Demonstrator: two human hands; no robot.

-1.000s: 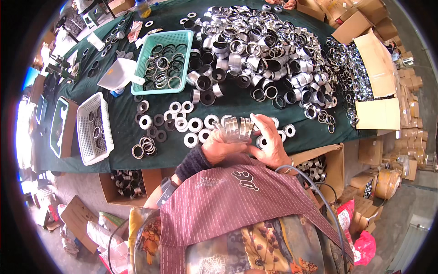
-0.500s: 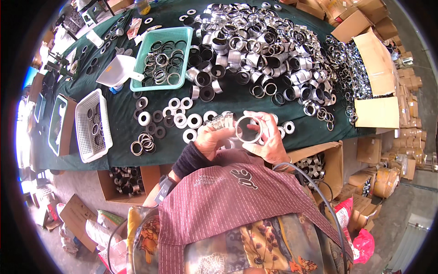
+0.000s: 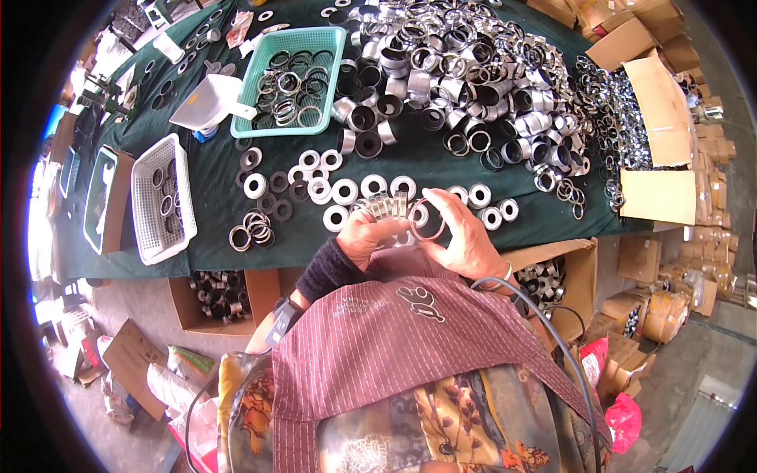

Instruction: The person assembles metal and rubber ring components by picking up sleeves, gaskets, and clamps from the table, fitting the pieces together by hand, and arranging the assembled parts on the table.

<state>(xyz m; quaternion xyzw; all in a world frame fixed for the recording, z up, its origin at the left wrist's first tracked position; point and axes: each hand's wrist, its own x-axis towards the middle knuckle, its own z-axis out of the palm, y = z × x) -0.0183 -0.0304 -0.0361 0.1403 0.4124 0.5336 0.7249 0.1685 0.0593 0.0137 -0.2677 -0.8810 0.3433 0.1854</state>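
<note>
Holding metal rings [image 3: 386, 207]; hands [image 3: 471, 244] close together, angled inward

Fisheye field, brightly lit; black vignette at corners, purple fringe along left rim. Strongest light at far left, blown to white. Specular glints on heaped metal rings [image 3: 481, 91]; right hand [image 3: 465, 236] pale, near overexposure. Near edge of green tablecloth [image 3: 209, 213] bowed by lens; cardboard box [image 3: 263, 298] beneath in shade.

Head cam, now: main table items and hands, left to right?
Box → white basket → green basket → left hand holding ring stack → right hand gripping single ring → carton flap.
</note>
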